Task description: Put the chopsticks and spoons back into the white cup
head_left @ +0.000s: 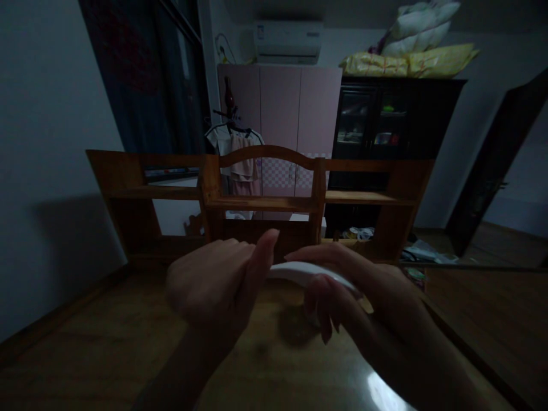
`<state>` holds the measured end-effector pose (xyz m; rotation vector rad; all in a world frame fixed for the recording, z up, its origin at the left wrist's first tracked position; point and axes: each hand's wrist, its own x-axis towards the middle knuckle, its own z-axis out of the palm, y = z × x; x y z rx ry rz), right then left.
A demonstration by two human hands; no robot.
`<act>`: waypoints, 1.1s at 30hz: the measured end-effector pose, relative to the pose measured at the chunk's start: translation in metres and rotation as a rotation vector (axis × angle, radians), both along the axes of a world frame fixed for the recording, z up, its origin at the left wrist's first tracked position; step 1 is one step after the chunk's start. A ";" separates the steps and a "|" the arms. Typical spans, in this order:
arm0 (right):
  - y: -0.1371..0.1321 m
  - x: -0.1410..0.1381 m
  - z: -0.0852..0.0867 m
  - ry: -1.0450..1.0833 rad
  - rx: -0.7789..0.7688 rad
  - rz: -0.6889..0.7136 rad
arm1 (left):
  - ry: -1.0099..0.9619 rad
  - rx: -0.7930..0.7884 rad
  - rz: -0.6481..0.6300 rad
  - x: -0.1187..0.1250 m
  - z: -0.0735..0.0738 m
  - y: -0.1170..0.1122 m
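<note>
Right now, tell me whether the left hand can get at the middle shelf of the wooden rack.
Probably yes: the left hand is free-looking, and nothing stands between it and the middle shelf, just behind the desk.

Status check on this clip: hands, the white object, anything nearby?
Left hand and right hand both gripping the white curved object. Held above the wooden desk. Wooden shelf unit behind, apart from the hands.

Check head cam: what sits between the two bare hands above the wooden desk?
A thin, curved white object bridges them: the left hand pinches one end, the right hand grips the other. Beneath lies wooden desk top.
</note>
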<state>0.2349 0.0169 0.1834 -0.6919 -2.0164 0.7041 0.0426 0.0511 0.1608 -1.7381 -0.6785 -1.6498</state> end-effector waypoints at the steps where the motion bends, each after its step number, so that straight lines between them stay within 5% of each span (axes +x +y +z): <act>1: 0.000 0.000 -0.001 -0.003 0.019 -0.017 | 0.011 0.022 0.040 0.001 0.000 0.001; 5: 0.001 0.000 0.001 0.051 -0.215 0.035 | 0.091 0.084 0.112 0.004 0.007 -0.004; 11: 0.003 0.003 0.003 0.199 -0.549 0.137 | 0.290 0.077 0.017 0.003 0.013 -0.016; 14: 0.000 0.002 0.006 0.177 -0.443 0.048 | 0.267 0.111 0.019 0.002 0.010 -0.013; 20: 0.003 -0.004 0.003 0.008 0.202 -0.244 | 0.128 0.095 0.031 0.003 0.007 -0.004; 23: 0.009 -0.004 -0.002 -0.038 0.365 -0.309 | 0.101 0.065 0.060 0.003 0.005 -0.003; 28: 0.009 -0.001 0.000 -0.028 0.311 -0.242 | 0.092 0.027 0.019 0.004 0.003 -0.006; 33: 0.001 0.001 0.012 -0.009 -0.033 -0.027 | 0.120 0.031 0.050 0.003 0.001 -0.010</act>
